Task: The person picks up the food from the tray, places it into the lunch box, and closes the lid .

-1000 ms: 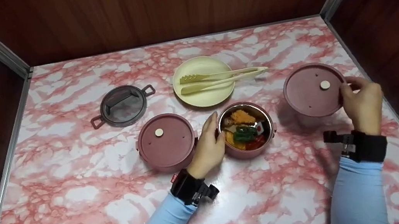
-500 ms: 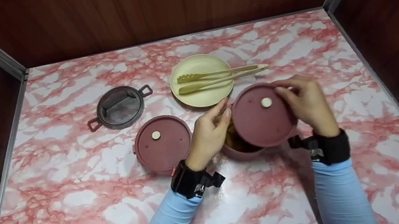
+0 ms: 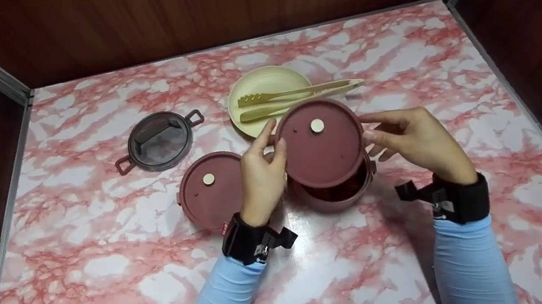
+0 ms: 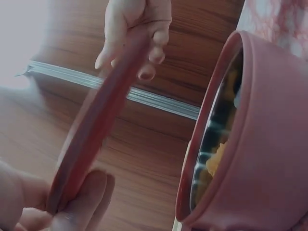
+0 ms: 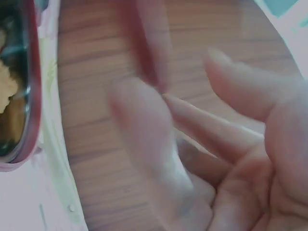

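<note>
Lid (image 3: 321,142) of the pink lunch bowl, held tilted just above the open food bowl (image 3: 336,191).
I grip its left rim with my left hand (image 3: 261,177), fingers curled on the edge; my right hand (image 3: 415,139) pinches the right rim between thumb and fingers. A second lidded bowl (image 3: 207,190) sits just left, a yellow plate (image 3: 261,82) with tongs (image 3: 295,98) behind.

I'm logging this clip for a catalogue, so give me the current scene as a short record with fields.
left hand: pinches the left edge of the pink lid
right hand: fingers at the lid's right edge
lid position: held above the open pink food bowl, not yet seated
bowl contents: food partly visible in the left wrist view
beside it: closed pink container
behind: cream plate with tongs; grey lid
surface: pink marble table
</note>
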`<move>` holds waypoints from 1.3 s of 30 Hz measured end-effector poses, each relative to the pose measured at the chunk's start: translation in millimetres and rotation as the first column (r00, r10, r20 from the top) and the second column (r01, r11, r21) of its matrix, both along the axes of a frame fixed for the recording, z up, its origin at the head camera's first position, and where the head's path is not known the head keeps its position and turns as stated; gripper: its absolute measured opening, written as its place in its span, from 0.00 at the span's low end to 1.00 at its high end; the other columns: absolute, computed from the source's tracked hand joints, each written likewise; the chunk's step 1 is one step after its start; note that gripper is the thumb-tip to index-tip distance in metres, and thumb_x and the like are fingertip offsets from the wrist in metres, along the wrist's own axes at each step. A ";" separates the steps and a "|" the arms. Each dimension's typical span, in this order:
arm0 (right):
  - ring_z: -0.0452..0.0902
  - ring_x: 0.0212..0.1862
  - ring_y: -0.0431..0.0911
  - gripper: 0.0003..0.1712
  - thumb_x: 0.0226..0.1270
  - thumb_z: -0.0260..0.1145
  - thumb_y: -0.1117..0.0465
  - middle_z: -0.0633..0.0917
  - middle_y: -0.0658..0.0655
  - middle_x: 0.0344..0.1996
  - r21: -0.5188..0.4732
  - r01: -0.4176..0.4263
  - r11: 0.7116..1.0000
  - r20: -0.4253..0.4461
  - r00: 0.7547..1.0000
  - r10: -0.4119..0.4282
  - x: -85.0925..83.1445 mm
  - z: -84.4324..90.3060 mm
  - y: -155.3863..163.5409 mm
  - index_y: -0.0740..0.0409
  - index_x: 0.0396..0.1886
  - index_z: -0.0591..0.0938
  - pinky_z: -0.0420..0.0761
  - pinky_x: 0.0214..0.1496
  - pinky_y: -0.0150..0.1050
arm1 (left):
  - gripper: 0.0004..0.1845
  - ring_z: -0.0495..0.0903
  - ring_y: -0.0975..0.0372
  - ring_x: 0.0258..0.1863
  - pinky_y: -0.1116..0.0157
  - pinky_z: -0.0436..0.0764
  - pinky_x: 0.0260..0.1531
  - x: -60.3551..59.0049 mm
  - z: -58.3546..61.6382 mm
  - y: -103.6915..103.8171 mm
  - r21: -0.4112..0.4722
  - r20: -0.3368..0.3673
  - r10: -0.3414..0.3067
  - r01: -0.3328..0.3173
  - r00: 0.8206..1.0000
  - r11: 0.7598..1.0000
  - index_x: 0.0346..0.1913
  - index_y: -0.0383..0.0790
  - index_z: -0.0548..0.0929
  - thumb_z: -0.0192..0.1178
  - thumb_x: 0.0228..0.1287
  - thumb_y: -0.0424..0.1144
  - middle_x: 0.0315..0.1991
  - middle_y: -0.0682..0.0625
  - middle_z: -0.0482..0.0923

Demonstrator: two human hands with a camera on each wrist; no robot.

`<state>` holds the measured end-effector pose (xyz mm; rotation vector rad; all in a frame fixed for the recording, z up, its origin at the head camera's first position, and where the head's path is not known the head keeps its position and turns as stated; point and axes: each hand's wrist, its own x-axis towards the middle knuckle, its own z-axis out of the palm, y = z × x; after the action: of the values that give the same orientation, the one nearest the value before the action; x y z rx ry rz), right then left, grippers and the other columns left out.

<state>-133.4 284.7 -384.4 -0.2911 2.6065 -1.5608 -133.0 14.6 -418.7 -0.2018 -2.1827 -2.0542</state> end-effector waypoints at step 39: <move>0.81 0.43 0.52 0.14 0.68 0.67 0.65 0.87 0.61 0.41 0.393 -0.075 0.917 -0.011 0.996 0.086 -23.4 -37.5 -5.1 0.60 0.52 0.87 0.78 0.44 0.47 | 0.23 0.79 0.53 0.39 0.57 0.80 0.46 4.8 -16.9 3.5 -0.741 0.045 -0.082 0.088 0.996 0.665 0.56 0.31 0.83 0.69 0.58 0.36 0.42 0.44 0.76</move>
<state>-156.7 279.6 -421.9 -0.3805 2.8069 -0.9803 -128.2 18.1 -435.6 -0.3768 -2.9390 -1.0404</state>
